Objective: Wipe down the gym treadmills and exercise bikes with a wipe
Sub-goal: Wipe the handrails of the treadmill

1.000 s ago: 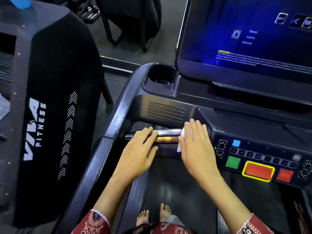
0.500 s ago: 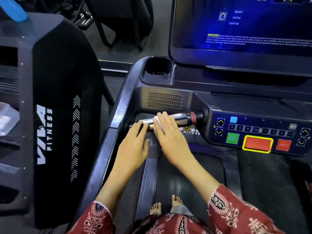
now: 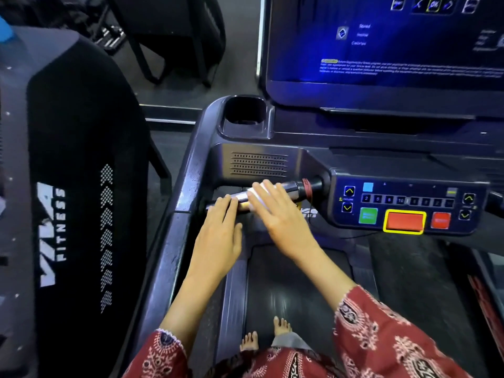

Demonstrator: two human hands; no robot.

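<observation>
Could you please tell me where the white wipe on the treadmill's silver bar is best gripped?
Probably across its middle, from above: the white wipe lies draped over the round, horizontal silver bar under the right hand, so curling fingers over the top pins it.

I've slid the right hand and its wipe left along the silver grip bar, away from the button panel, up beside the left hand; the bar's right end now shows.

2 hands | 1 wipe | 2 gym machines — 1 screen, 1 cup holder | 2 feet
</observation>
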